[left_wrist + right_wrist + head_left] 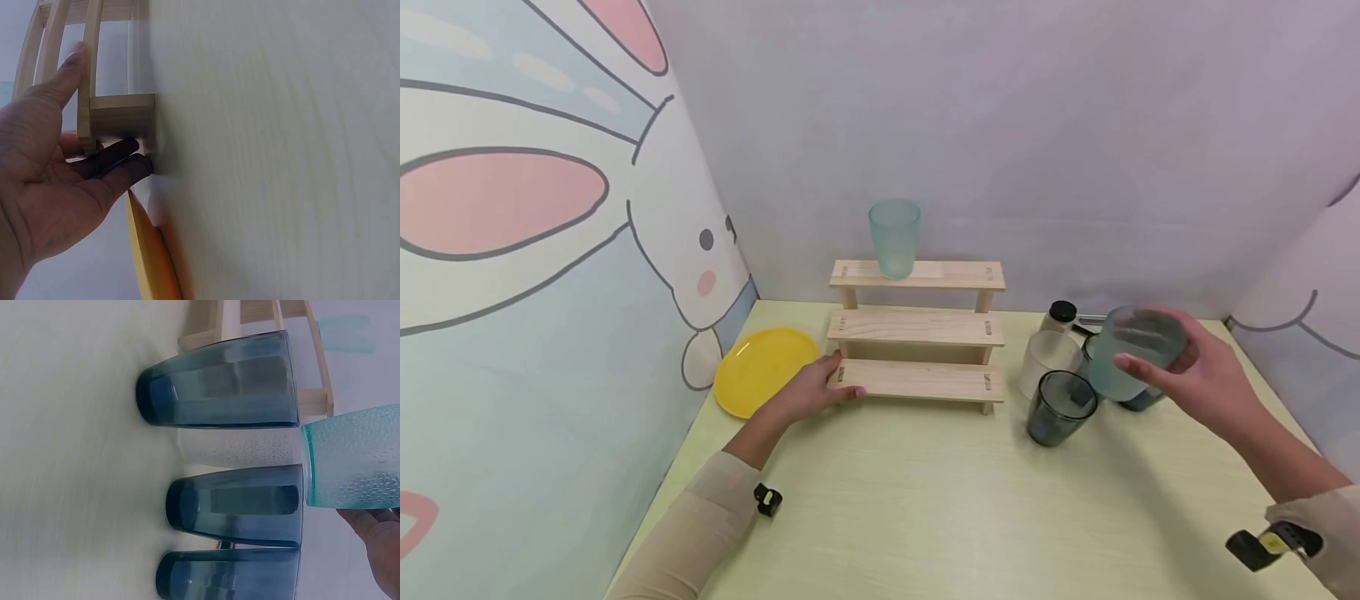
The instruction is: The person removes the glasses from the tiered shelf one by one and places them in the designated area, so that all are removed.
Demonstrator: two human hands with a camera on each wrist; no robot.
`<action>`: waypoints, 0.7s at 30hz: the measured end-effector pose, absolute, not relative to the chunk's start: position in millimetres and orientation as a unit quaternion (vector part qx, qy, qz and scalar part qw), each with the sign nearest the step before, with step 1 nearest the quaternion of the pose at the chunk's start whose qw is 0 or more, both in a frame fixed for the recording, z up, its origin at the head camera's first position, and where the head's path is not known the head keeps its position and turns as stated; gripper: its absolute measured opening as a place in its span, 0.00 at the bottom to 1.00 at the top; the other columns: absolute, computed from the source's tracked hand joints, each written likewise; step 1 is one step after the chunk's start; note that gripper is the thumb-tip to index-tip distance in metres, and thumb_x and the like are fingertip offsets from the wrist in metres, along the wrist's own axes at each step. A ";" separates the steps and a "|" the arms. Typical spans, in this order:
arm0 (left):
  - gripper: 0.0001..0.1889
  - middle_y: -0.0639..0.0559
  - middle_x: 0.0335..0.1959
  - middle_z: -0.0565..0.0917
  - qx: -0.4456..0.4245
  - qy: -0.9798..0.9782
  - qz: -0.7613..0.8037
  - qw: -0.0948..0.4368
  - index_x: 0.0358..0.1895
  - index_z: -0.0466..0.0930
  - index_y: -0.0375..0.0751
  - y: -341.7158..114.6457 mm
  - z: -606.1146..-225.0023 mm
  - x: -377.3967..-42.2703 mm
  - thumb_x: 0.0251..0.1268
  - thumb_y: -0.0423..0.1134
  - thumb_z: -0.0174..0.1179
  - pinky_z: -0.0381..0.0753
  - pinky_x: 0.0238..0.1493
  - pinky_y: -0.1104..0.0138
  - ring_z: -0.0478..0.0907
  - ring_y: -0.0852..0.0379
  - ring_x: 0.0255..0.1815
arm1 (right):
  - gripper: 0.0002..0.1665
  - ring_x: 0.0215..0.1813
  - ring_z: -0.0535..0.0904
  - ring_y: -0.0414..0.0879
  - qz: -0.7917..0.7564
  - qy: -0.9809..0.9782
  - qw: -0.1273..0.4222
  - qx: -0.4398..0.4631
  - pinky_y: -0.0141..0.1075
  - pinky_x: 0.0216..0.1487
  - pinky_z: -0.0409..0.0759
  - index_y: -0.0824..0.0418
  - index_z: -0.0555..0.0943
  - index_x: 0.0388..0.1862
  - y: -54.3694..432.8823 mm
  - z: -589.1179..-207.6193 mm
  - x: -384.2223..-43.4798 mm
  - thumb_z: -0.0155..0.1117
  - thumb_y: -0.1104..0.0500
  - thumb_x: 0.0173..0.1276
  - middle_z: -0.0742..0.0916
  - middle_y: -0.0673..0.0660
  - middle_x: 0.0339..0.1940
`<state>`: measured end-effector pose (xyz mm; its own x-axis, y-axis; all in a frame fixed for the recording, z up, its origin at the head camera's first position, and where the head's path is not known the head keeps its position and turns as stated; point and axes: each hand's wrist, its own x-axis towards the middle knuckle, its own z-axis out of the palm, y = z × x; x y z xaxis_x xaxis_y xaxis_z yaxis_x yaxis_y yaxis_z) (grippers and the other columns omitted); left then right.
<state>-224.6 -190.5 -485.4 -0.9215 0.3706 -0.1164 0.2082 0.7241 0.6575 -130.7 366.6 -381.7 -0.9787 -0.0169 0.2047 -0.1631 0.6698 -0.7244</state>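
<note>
Head view: in front of the wooden three-tier stand (917,379), on the near side of the pale table (910,500), a person's beige sleeves (688,533) extend from either lower corner, each with a black wrist mount (767,500) beside its cuff. The left hand (811,387) grasps the left end of the stand's lowest tier; the left wrist view shows its thumb on the front of the board and its other fingers around the end. To the right of the stand, the right hand (1217,383) grips a pale teal tumbler (1122,362), tilted and raised off the table, thumb on one side and fingers on the other.

Just beyond that, also right of the stand, a smoky dark glass (1052,421) stands nearest, with a second dark glass (240,503) and a third dark glass (231,575) close by. Between these and the stand is what seems to be a clear textured cup (1039,367), partly hidden. A black-lidded jar (1062,314) stands behind the cup. Left of the stand lies a yellow plate (763,375), near the left hand. A matching teal tumbler (895,242) stands upright on the stand's top tier, left of its middle. Behind the stand rises a plain pale wall (1037,125); to its left, a panel carries a rabbit drawing (677,250).
</note>
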 end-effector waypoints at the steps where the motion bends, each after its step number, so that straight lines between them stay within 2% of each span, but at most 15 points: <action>1: 0.56 0.42 0.86 0.71 0.157 0.920 0.337 0.121 0.91 0.55 0.48 -190.4 -485.1 -224.5 0.70 0.67 0.73 0.81 0.72 0.47 0.78 0.44 0.65 | 0.46 0.41 0.81 0.27 0.402 -0.910 0.091 0.049 0.29 0.32 0.79 0.51 0.68 0.84 367.0 -381.8 -129.4 0.81 0.58 0.73 0.81 0.30 0.54; 13: 0.55 0.42 0.85 0.72 0.159 0.919 0.341 0.119 0.91 0.55 0.48 -190.6 -486.1 -224.5 0.70 0.66 0.73 0.81 0.72 0.47 0.77 0.45 0.65 | 0.49 0.40 0.78 0.30 0.382 -0.919 0.088 0.032 0.32 0.31 0.78 0.54 0.67 0.83 368.7 -395.4 -116.3 0.84 0.56 0.70 0.80 0.30 0.50; 17: 0.55 0.41 0.85 0.72 0.157 0.919 0.341 0.120 0.91 0.56 0.48 -190.2 -485.4 -224.1 0.70 0.66 0.73 0.81 0.71 0.47 0.77 0.45 0.65 | 0.50 0.45 0.78 0.24 0.394 -0.913 0.099 0.037 0.25 0.34 0.79 0.54 0.67 0.84 367.9 -403.7 -112.0 0.84 0.58 0.69 0.79 0.31 0.54; 21: 0.55 0.41 0.85 0.72 0.157 0.919 0.342 0.120 0.91 0.56 0.48 -189.6 -484.7 -223.5 0.70 0.66 0.73 0.81 0.71 0.47 0.77 0.45 0.65 | 0.50 0.51 0.78 0.19 0.413 -0.901 0.122 0.044 0.16 0.42 0.77 0.54 0.68 0.83 363.9 -412.5 -106.7 0.85 0.61 0.67 0.79 0.32 0.58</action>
<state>-223.5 -189.6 -484.7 -0.9216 0.3711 -0.1137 0.2063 0.7165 0.6663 -106.7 363.9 -412.5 -0.9665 0.0205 0.2557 -0.1803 0.6548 -0.7340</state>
